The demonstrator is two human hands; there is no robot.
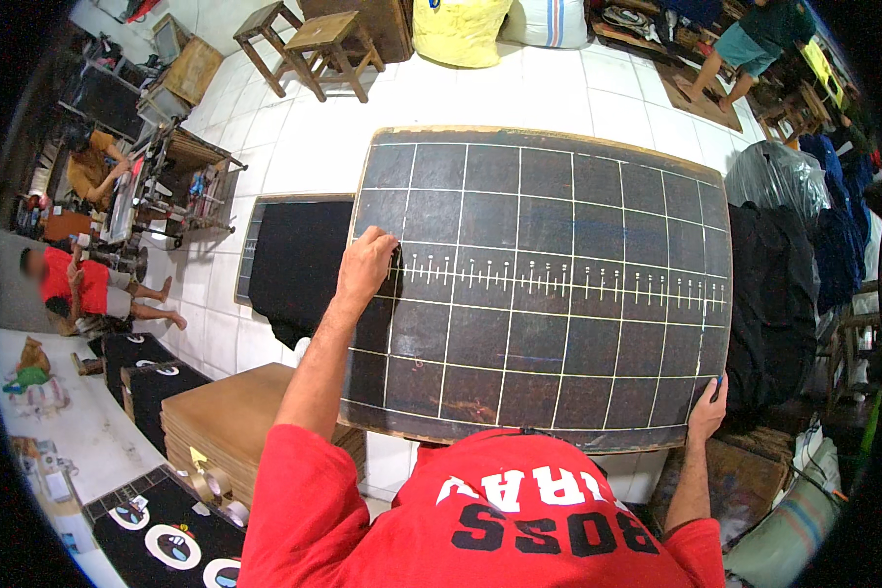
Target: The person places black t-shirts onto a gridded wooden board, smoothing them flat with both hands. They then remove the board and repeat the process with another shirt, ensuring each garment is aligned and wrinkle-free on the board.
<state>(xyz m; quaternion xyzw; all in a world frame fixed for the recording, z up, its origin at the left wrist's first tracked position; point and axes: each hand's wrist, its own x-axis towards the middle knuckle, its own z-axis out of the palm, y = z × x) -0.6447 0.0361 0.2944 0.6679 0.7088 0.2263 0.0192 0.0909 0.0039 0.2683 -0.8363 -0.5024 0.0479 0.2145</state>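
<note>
A large dark board [588,230] ruled with a pale grid and a row of marked ticks lies in front of me. My left hand [366,263] is closed in a pinch at the board's left side, by the start of the ticks; what its fingers hold is hidden. Left of it, black cloth [299,255] covers another gridded board. At the near right corner, my right hand [707,410] is closed around a slim dark pen-like thing [717,388], its fingers against the board's edge.
Stacked brown boards [225,402] with tape rolls [209,485] stand at near left, beside black printed panels [171,544]. Dark cloth [774,304] is heaped right. Wooden stools [328,41] and a yellow sack [458,31] stand far off. Two people sit left; another stands far right.
</note>
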